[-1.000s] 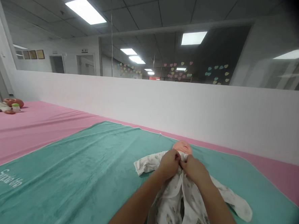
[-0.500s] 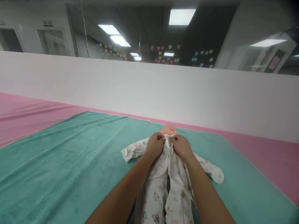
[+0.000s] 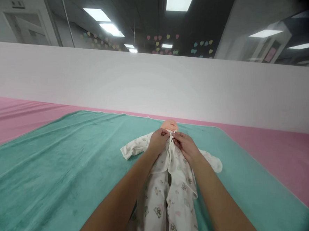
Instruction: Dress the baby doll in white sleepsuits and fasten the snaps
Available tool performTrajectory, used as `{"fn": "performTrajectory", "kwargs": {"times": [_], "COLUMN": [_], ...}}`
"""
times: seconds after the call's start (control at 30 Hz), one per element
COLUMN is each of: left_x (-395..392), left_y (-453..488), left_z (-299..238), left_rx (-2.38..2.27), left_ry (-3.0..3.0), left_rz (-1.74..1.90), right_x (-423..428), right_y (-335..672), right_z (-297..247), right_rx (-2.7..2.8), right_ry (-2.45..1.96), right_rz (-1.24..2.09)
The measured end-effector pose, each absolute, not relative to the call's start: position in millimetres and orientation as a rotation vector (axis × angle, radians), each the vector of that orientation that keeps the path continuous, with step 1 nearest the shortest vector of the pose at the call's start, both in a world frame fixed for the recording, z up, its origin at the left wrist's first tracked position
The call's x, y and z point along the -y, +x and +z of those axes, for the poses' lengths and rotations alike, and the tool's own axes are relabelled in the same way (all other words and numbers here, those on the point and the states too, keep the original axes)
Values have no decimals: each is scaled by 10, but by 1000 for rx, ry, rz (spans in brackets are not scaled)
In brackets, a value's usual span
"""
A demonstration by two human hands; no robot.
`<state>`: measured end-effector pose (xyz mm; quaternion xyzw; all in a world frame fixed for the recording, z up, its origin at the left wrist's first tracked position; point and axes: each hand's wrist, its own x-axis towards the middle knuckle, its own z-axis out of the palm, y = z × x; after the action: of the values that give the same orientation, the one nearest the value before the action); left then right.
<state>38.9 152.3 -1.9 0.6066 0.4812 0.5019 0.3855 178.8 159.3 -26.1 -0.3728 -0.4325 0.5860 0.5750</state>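
Now, nearest the camera: bare forearms reach in from the lower edge, converging at the collar. The left hand [image 3: 156, 141] is closed on the edge of a white printed cotton sleepsuit [image 3: 155, 206], fingers folded over the cloth. The right hand [image 3: 184, 145] pinches the opposite edge at the neck opening, its fingertips almost meeting the left hand's. Both are grasping, not released. Any fastening under them is too small or hidden to tell.

The sleepsuit lies face up, dressed on a smooth vinyl baby doll [image 3: 170, 125], with its neck under the hands and its legs running toward the camera. A dark slit shows between the front panels. Likely light, soft and limp; it should slump if let go. Best purchase seems to be the doubled front edges near the collar. The doll looks light, its firm head unlikely to shift much.

Beneath lies a teal plush blanket [image 3: 63, 151], over a pink sheet [image 3: 277, 154]. Beyond rises a low white wall [image 3: 156, 84], then a glass panel [image 3: 201, 31] with paper hearts [image 3: 161, 37] in pastel colours.
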Motion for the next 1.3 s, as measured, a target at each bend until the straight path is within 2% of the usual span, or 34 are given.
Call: {"fn": "performTrajectory", "kwargs": {"times": [1.3], "left_x": [-1564], "left_y": [412], "left_z": [-119], "left_rx": [-1285], "left_ry": [1594], "left_rz": [1287], "right_x": [-1643], "right_y": [1858], "right_z": [-349], "right_rx": [1045], "right_ry": [-820], "right_rz": [1357]}}
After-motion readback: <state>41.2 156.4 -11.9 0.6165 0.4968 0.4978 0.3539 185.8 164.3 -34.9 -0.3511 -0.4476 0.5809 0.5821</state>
